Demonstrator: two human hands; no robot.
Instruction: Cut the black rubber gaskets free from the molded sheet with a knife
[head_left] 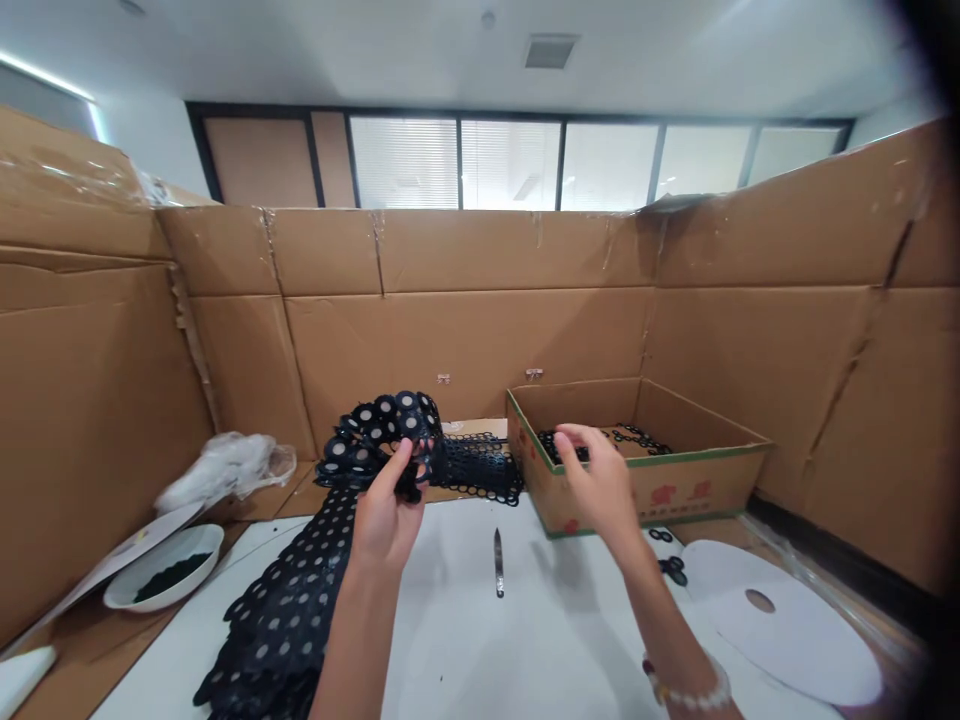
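Observation:
My left hand (388, 515) is closed on a black sheet with pale round dots (300, 590), bunched at its upper end and hanging down over the white table at the left. A black net of rings (480, 465) stretches from the bunch to the cardboard box. Over the near left edge of the open cardboard box (697, 487), my right hand (598, 488) is held with thumb and fingers apart and nothing visible between them. Black ring pieces (637, 437) lie inside the box.
A pointed metal tool (499, 562) lies mid-table. Small black pieces (673, 570) and a white disc (802, 630) are at right. At left are a white bowl (124, 592) and crumpled plastic (225, 470). Cardboard walls (465, 340) surround the table.

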